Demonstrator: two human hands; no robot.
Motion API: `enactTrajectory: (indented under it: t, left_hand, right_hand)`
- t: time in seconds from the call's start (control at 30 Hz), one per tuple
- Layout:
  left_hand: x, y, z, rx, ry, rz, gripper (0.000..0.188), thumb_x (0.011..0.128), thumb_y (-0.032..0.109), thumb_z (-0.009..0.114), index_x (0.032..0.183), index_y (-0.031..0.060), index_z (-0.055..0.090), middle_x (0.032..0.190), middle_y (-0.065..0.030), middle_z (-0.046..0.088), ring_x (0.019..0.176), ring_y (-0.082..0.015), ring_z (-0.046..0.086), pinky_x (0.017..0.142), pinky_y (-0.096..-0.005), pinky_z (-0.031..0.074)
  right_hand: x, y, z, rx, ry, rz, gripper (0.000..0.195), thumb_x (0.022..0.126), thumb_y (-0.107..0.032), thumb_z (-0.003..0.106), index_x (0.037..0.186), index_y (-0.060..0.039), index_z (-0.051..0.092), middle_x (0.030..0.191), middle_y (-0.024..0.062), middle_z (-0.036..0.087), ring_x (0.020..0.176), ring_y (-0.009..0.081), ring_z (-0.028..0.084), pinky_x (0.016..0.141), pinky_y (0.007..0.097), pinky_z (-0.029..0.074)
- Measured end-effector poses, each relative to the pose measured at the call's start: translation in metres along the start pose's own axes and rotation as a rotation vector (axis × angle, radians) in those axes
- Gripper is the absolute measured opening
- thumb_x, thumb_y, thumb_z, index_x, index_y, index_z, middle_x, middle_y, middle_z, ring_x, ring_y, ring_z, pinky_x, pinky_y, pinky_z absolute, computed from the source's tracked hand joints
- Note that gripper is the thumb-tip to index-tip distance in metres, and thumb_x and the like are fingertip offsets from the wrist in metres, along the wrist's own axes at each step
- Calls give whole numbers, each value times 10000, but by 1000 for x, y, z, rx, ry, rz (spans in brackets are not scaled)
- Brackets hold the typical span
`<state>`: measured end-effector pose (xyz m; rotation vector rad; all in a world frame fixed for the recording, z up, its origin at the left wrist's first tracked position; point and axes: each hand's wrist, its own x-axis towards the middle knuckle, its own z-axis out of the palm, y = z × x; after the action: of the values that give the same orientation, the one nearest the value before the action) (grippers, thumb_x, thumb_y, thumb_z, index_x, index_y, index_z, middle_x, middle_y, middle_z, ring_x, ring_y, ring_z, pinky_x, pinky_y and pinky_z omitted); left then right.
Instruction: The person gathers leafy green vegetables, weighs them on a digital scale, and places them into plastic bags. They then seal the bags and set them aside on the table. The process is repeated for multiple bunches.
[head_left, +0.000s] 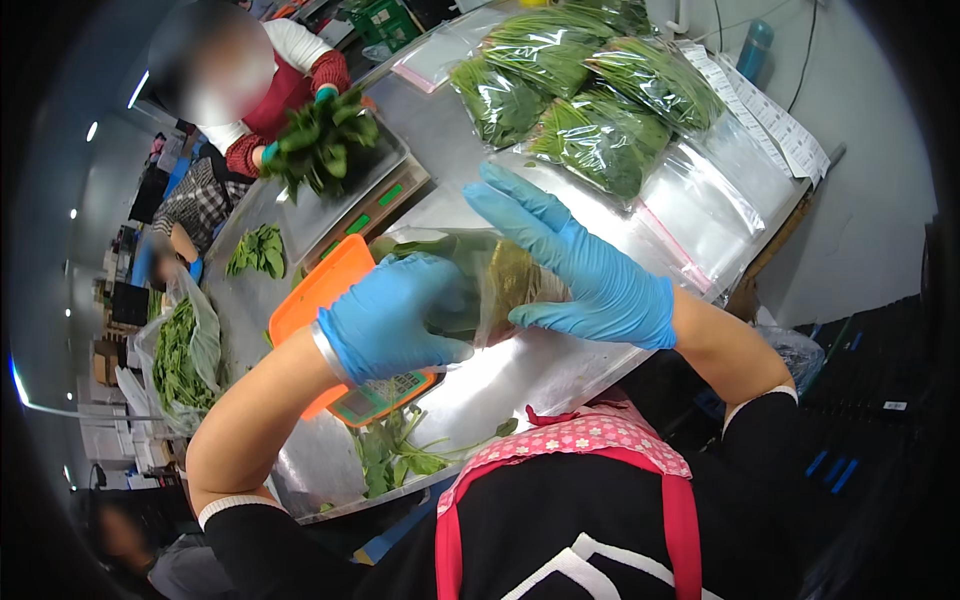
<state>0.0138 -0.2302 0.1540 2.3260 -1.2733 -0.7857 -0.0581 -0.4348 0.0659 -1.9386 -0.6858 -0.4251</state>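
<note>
A clear plastic bag of leafy greens (499, 277) lies in front of me above the metal table. My left hand (405, 315), in a blue glove, grips its near left side, and part of the leaves is hidden behind the fingers. My right hand (592, 274), gloved too, has its fingers stretched and the thumb apart at the bag's right end. Whether it touches the plastic, I cannot tell. Left of the bag is a kitchen scale (382, 394) with an orange tray (322, 289), partly covered by my left hand and forearm.
Several filled bags of greens (600, 139) lie at the back, beside flat empty bags (697, 202) and printed paper strips (776, 112). Across the metal table (495, 405), a co-worker holds greens (322, 142) over a larger scale (367, 210). Loose leaves (394, 450) lie near the front edge.
</note>
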Motion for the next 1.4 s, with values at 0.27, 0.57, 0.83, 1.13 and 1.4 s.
enactTrajectory:
  t: [0.27,0.57,0.83,1.13,1.4]
  left_hand:
    - [-13,-16,17,430,438,235,261,635,153,777,820,54,621,757,-96,583,711,-307,559,628,-385,445]
    - [-37,-29,22,81,147,22,228,753,184,744,930,51,688,824,-114,664,748,-257,625,691,-335,500]
    - [-33,-79,41,-178,43,-42,142,757,129,717,836,21,669,787,-103,618,719,-206,592,680,-320,477]
    - [-59,-13,-4,-189,414,113,98,752,29,708,803,6,627,798,-47,559,733,-157,532,692,-283,436]
    - [-62,11,11,27,313,261,108,739,20,702,816,20,627,840,-99,586,766,-267,570,665,-342,468]
  right_hand:
    - [33,-16,3,-626,-162,-324,198,719,-228,701,910,-182,677,804,8,594,802,205,565,826,427,421]
    - [25,-18,1,9,-107,23,133,749,-3,639,863,-68,657,835,85,623,830,274,615,759,351,507]
    - [24,-33,8,-148,-283,44,178,761,-11,682,924,-67,642,906,105,594,827,267,615,751,353,499]
    - [41,-80,-34,-121,76,-75,201,761,18,736,949,-45,703,829,55,649,758,165,606,679,273,481]
    - [17,-76,-26,-232,41,-96,151,759,-54,715,898,-63,657,793,92,598,710,270,599,617,341,487]
